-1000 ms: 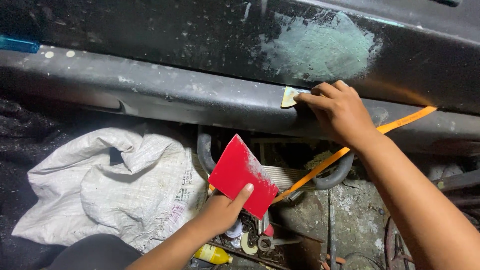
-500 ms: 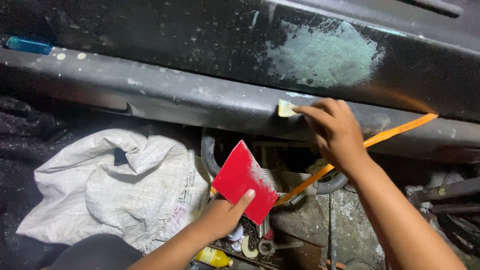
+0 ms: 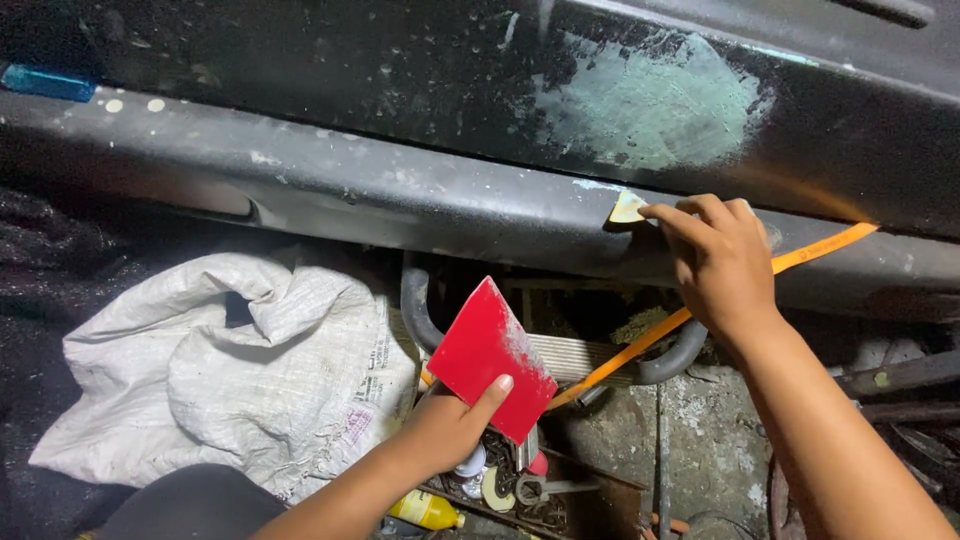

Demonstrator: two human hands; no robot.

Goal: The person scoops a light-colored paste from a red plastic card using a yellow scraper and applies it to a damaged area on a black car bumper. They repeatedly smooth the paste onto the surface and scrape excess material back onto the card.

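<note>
My right hand [image 3: 722, 262] presses a small pale scrap of sandpaper [image 3: 627, 208] against the ledge of a dark car body panel [image 3: 400, 195], fingertips on the scrap. Above it a greenish filler patch [image 3: 650, 100] shows on the black surface. My left hand [image 3: 445, 430] is lower down, thumb up, holding a flat red plastic spreader [image 3: 490, 355] tilted on its corner, with a pale smear along its right edge.
A crumpled white woven sack [image 3: 230, 370] lies at lower left. An orange strap [image 3: 700, 310] runs diagonally under my right wrist. Below are a curved dark pipe [image 3: 415, 305], a yellow bottle [image 3: 425, 510] and small metal parts [image 3: 530, 490]. A blue object [image 3: 45, 82] sits upper left.
My right hand with the scrap has slid slightly left along the ledge and back. The view has shifted a little. My left hand keeps the red spreader in place.
</note>
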